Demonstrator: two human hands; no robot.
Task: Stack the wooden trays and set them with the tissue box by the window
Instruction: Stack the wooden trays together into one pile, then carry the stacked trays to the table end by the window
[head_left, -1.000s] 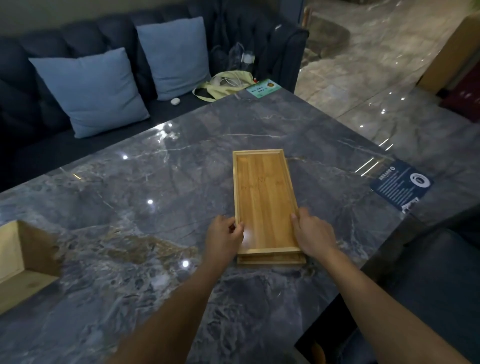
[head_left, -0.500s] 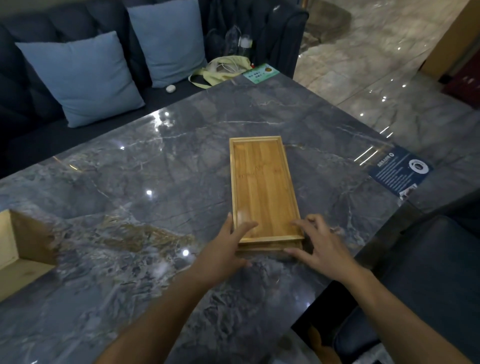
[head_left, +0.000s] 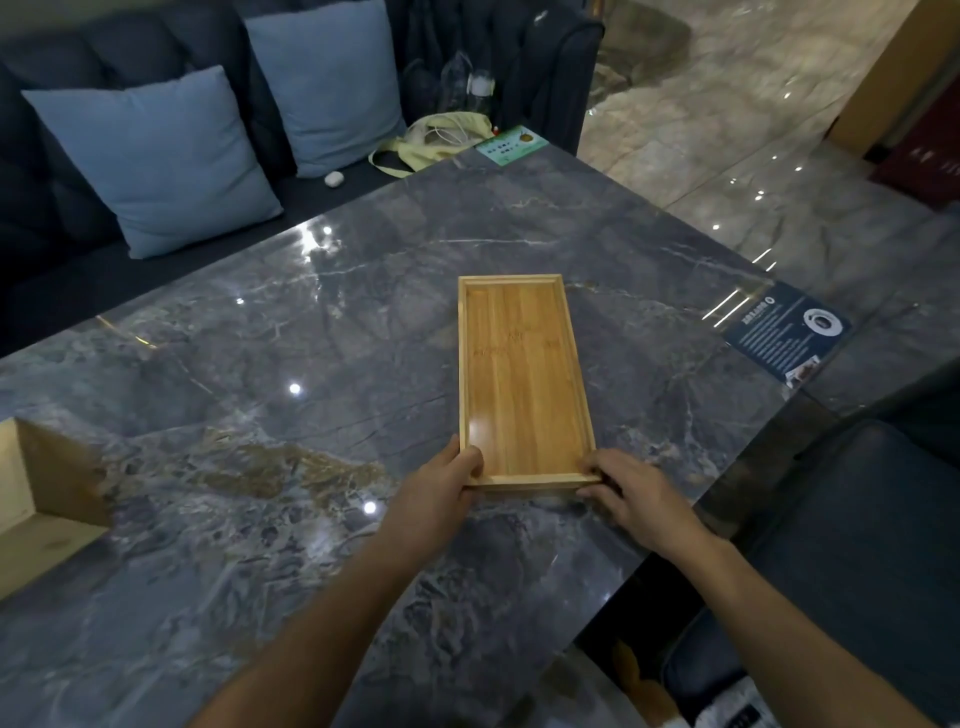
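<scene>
The stacked wooden trays (head_left: 522, 374) lie lengthwise on the dark marble table (head_left: 260, 364), the upper one seated squarely on the lower. My left hand (head_left: 441, 480) grips the near left corner of the stack, thumb on the rim. My right hand (head_left: 631, 491) holds the near right corner, fingers curled against the edge. A light wooden box (head_left: 31, 499), likely the tissue box, sits at the table's left edge, partly cut off by the frame.
A dark sofa with two blue cushions (head_left: 156, 156) runs along the table's far side, with a yellow bag (head_left: 441, 137) on it. A blue card (head_left: 787, 332) and a green card (head_left: 511, 145) lie on the table. A dark seat (head_left: 857, 545) stands at the right.
Both hands slid from the tray's long sides to its near corners and closed there. The upper tray now sits flush on the lower one.
</scene>
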